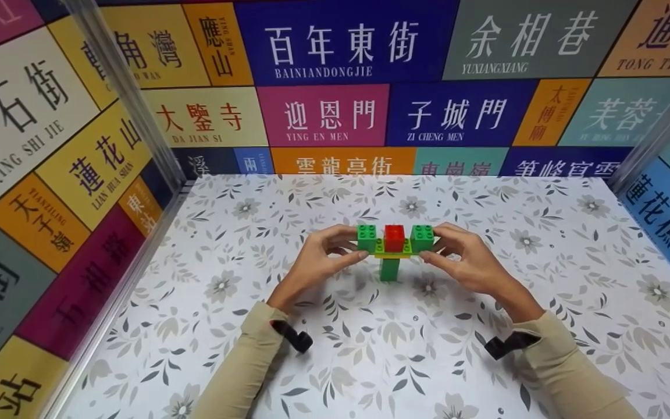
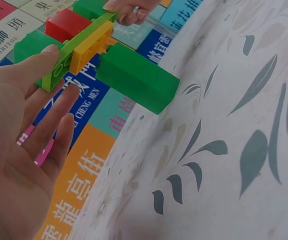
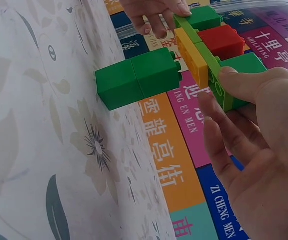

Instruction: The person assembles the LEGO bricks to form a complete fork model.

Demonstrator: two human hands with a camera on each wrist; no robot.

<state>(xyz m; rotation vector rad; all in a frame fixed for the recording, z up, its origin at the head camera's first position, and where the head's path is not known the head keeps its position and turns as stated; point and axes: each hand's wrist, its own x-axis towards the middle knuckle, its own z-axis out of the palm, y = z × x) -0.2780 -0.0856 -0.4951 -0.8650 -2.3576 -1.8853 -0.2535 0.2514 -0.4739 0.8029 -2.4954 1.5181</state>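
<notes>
A toy-brick bar is held level by both hands. On its lime-green plate [image 3: 213, 62] sit a left green brick [image 1: 366, 237], a red brick [image 1: 394, 237] in the middle and a right green brick [image 1: 422, 237]. Beneath the lime plate is a yellow plate [image 3: 191, 57]. My left hand [image 1: 323, 256] pinches the bar's left end, thumb on the near side; my right hand [image 1: 469, 262] pinches the right end likewise. Directly below, a column of two stacked green bricks [image 2: 136, 77] stands upright on the table. Its top studs show in both wrist views, just under the yellow plate.
The tabletop [image 1: 218, 349] wears a white cover printed with grey flowers and leaves. Colourful panels with Chinese street names [image 1: 346, 43] rise at the back and both sides. Dark wrist straps [image 1: 291, 336] stick out from both beige sleeves [image 1: 239, 372].
</notes>
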